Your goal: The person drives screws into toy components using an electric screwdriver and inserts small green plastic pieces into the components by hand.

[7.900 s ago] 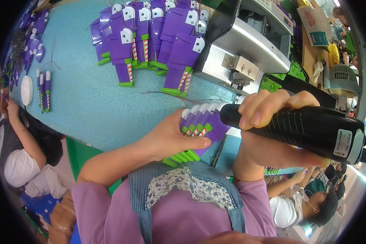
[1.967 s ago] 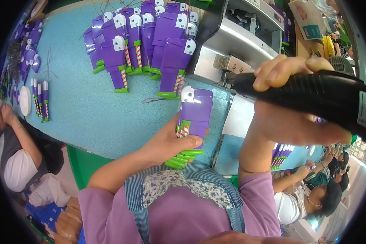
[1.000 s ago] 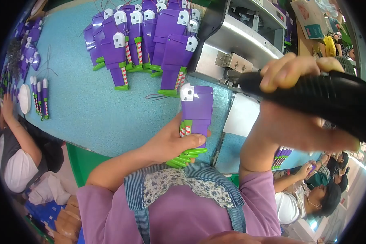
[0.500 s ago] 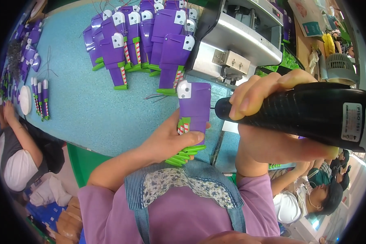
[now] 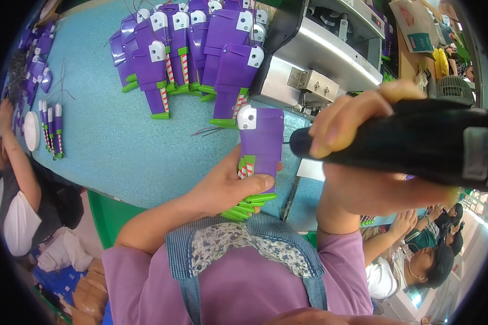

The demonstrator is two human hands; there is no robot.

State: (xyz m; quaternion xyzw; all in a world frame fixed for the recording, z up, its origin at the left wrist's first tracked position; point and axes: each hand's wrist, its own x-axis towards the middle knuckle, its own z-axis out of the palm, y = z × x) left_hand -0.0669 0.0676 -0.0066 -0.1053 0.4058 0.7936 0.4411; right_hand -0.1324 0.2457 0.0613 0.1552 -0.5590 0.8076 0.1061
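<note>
My left hand (image 5: 234,189) is closed around a stack of purple plastic doll-leg parts (image 5: 264,130) with white upper ends, red-and-white striped bits and green pointed feet. Its thumb presses across the front of the stack. In my right hand (image 5: 363,179) is a black electric screwdriver (image 5: 412,141), gripped lengthwise and blurred toward its rear. The thin bit points left at the right edge of the top purple part; whether it touches, I cannot tell. Beyond my left hand, many similar purple leg assemblies (image 5: 232,65) with thin wires lie heaped on the blue table (image 5: 141,157).
A metal machine (image 5: 325,49) with a bracket stands at the back right. Several slim purple pieces (image 5: 51,127) lie beside a white round lid (image 5: 32,131) at the left. More purple parts pile at the far left, where a co-worker's arm (image 5: 21,162) reaches. Other people sit at lower right.
The screwdriver and my right hand have shifted slightly, with the rear end now blurred. My left hand stays nearly in place. At the left, the co-worker's arm has risen farther along the table.
</note>
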